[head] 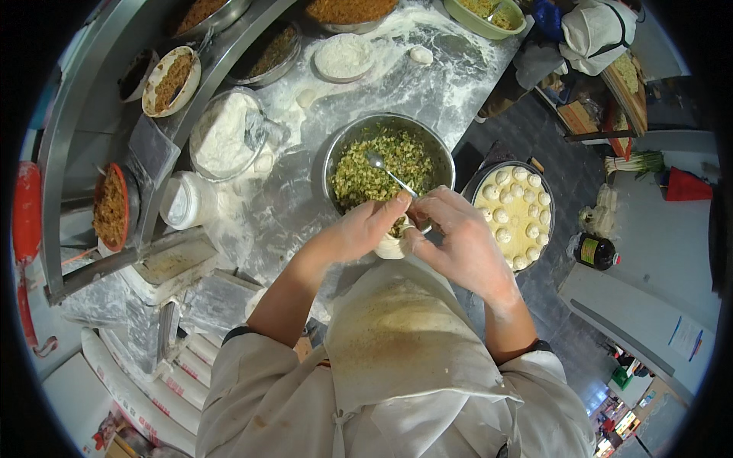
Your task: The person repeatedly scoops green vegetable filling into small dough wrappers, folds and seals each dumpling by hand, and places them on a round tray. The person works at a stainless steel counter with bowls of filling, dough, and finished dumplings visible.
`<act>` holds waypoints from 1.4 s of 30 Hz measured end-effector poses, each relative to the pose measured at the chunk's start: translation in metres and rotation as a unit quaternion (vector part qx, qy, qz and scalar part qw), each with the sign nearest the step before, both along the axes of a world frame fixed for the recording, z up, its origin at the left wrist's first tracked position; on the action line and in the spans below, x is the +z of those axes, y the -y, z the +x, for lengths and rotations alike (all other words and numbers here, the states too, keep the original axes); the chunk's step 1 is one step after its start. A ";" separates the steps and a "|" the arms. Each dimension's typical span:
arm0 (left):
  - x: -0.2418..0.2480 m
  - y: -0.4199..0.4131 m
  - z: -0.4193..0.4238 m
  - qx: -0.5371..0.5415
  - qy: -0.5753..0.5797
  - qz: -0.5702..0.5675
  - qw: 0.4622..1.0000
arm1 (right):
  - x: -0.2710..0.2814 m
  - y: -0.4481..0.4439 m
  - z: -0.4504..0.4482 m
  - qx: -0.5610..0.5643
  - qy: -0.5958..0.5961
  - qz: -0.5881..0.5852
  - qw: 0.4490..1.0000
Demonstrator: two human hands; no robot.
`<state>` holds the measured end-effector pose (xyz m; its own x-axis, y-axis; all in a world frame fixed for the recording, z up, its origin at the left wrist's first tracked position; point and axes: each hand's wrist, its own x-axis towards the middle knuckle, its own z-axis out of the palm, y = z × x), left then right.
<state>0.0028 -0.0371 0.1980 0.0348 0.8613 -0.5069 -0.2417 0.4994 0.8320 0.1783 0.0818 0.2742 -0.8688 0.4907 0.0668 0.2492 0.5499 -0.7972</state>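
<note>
My left hand [366,229] cups a round of white dough [391,248] with chopped green filling [396,230] showing in its open top. The thumb and fingers of my right hand [461,232] pinch the dough's edge from the other side. Both hands are just over the near rim of a steel bowl [331,166], which holds a chopped green and pale vegetable filling [366,172]. A metal spoon [375,159] rests with its head on that filling. Its handle runs toward my fingers, and the end is hidden there.
At right, a round tray [518,214] carries several pleated buns. On the floured steel table [286,212] stand a flour bowl [226,134], a flour dish [343,57] and a white tub [186,200]. A metal shelf [189,120] with filling bowls borders the left. Someone [521,63] stands beyond the table.
</note>
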 end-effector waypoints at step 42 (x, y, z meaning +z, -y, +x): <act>-0.015 0.022 0.005 0.110 0.230 0.152 0.955 | 0.010 0.014 0.021 0.024 -0.085 0.117 0.989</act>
<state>0.0082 -0.0588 0.1829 -0.0050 0.9784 -0.2067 -0.6869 0.1469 0.7117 0.1997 0.0680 0.2844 -0.8570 0.4033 0.3209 0.0920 0.7323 -0.6747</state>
